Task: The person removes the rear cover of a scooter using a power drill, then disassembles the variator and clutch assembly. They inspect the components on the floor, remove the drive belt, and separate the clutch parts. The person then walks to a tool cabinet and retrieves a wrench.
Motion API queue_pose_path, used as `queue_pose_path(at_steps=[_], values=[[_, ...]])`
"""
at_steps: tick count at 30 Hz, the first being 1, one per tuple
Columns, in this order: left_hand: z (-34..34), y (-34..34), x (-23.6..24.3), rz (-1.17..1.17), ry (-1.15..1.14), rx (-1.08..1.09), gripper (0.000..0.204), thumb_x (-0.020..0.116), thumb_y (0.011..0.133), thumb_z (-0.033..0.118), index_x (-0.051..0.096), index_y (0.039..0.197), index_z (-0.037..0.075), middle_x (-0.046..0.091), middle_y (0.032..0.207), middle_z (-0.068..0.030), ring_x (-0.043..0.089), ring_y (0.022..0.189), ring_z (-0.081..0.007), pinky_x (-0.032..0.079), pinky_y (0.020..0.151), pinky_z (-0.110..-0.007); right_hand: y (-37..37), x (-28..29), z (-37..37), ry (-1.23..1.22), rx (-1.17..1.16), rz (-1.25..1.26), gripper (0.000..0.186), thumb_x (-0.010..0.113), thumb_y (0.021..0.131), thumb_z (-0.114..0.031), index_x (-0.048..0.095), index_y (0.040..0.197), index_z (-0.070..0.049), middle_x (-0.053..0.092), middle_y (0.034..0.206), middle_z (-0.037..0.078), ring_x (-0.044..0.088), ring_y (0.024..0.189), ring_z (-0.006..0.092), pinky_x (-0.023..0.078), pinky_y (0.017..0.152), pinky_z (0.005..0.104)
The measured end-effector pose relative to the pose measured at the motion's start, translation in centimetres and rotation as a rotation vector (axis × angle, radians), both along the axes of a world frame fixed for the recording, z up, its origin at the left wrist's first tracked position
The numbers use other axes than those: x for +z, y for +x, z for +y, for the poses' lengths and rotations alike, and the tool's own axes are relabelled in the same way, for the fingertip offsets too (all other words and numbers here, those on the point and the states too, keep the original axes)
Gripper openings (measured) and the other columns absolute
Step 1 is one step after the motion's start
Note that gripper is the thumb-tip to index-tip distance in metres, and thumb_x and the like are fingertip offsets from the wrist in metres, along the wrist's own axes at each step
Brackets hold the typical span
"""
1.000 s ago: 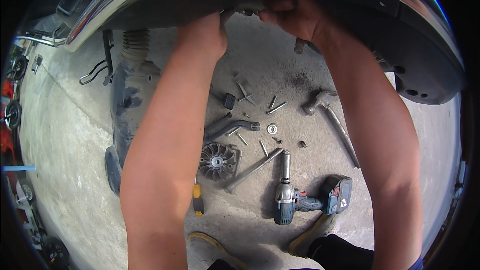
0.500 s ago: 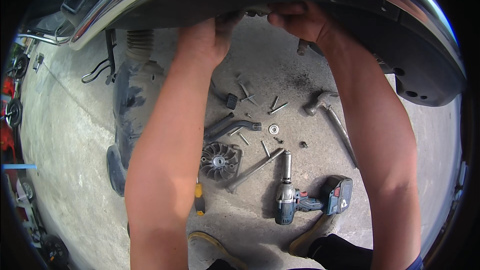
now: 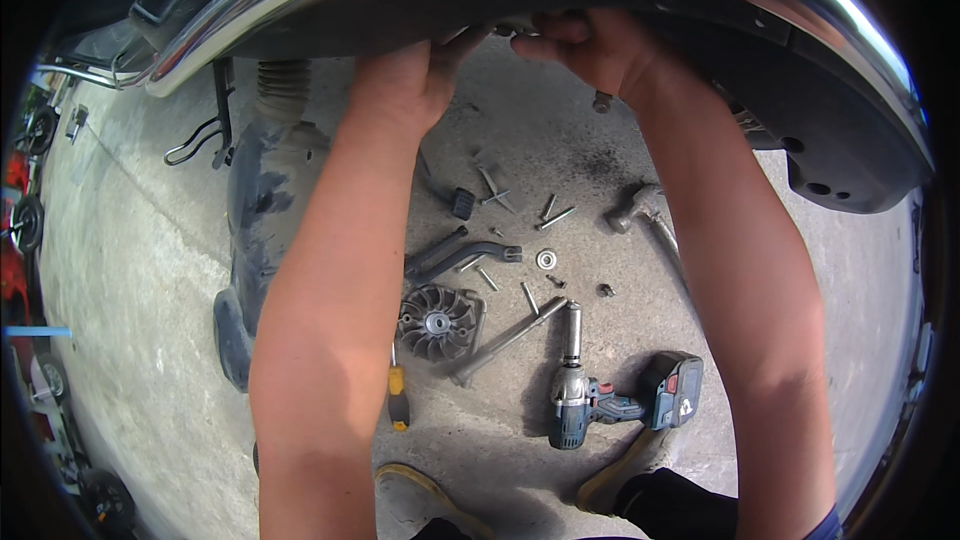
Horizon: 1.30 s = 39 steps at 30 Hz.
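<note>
Both arms reach up under the dark edge of a vehicle body panel (image 3: pixel 420 15) with chrome trim. My left hand (image 3: pixel 408 80) is bent in beneath the panel, its fingers partly hidden and closed toward a small dark metal part (image 3: pixel 508 28). Beside that part on its right, my right hand (image 3: pixel 605 55) has its thumb pointing left and its fingers curled. Whatever lies between the fingers of either hand is too hidden to name. Below on the concrete lie a cordless impact wrench (image 3: pixel 572 405) with a long socket, a hammer (image 3: pixel 635 208) and a finned fan wheel (image 3: pixel 437 323).
Several loose bolts (image 3: pixel 556 218), a round washer (image 3: pixel 545 260) and a long-handled bar (image 3: pixel 510 340) are scattered between my arms. A yellow-and-black screwdriver (image 3: pixel 398 395) lies by my left forearm. Left of it stands a scuffed grey housing with a ribbed hose (image 3: pixel 283 90). My shoes (image 3: pixel 625 465) are at the bottom.
My right hand has shifted slightly left, its thumb closer to the small metal part. The left hand has barely moved. The tools on the floor stay as they were.
</note>
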<state>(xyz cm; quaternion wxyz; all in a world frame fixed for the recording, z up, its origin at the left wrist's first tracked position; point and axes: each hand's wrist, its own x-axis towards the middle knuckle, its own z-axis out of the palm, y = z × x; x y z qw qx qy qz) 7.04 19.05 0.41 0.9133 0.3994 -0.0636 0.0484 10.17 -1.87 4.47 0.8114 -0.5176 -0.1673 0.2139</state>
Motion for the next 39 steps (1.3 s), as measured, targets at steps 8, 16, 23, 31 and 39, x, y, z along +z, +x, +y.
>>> queue_pose_path(at_steps=[8, 16, 23, 31, 39], values=[[0.0, 0.0, 0.6, 0.083, -0.146, 0.014, 0.039, 0.063, 0.095, -0.006, 0.058, 0.132, 0.004, 0.059, 0.130, -0.0127, 0.055, 0.124, -0.0320, 0.047, 0.118, -0.060, -2.6, -2.4, 4.1, -1.786, -0.981, -1.396, 0.053, 0.083, 0.086, -0.041, 0.069, 0.125, -0.009, 0.075, 0.105, 0.007, 0.073, 0.100, 0.0234, 0.058, 0.081, 0.0416], [0.5, 0.3, 0.1, 0.012, -0.010, -0.034, 0.041, 0.075, 0.097, 0.024, 0.059, 0.133, 0.014, 0.062, 0.132, -0.0076, 0.059, 0.125, -0.0244, 0.055, 0.108, -0.047, -3.8, -1.5, 4.9, -1.783, -1.005, -1.250, 0.047, 0.088, 0.076, -0.037, 0.077, 0.113, -0.009, 0.074, 0.106, 0.009, 0.071, 0.101, 0.0308, 0.055, 0.087, 0.0479], [0.8, 0.5, -0.4, 0.059, -0.062, -0.039, 0.041, 0.074, 0.097, 0.023, 0.057, 0.133, 0.015, 0.061, 0.132, -0.0060, 0.058, 0.127, -0.0233, 0.050, 0.110, -0.047, -3.4, -0.5, 5.8, -0.495, -0.528, -0.319, 0.021, 0.065, 0.102, -0.019, 0.066, 0.117, -0.005, 0.073, 0.101, 0.008, 0.074, 0.086, 0.0202, 0.064, 0.067, 0.0403], [1.3, 0.8, -0.7, 0.003, -0.115, -0.102, 0.034, 0.069, 0.097, 0.010, 0.059, 0.130, 0.009, 0.061, 0.125, -0.0076, 0.056, 0.117, -0.0228, 0.045, 0.110, -0.042, -5.0, 1.7, 6.2, -0.492, -0.409, -0.161, 0.019, 0.050, 0.108, -0.017, 0.062, 0.117, -0.004, 0.070, 0.094, 0.010, 0.061, 0.063, 0.0104, 0.067, 0.068, 0.0372], [2.4, -1.3, -0.3, -0.157, -0.026, -0.210, 0.039, 0.075, 0.093, 0.011, 0.062, 0.130, 0.010, 0.063, 0.125, -0.0061, 0.055, 0.117, -0.0242, 0.048, 0.105, -0.045, -6.8, 2.2, 6.6, -0.446, -0.403, -0.246, 0.027, 0.066, 0.102, -0.015, 0.061, 0.125, -0.001, 0.071, 0.097, 0.012, 0.065, 0.065, 0.0148, 0.064, 0.061, 0.0344]])
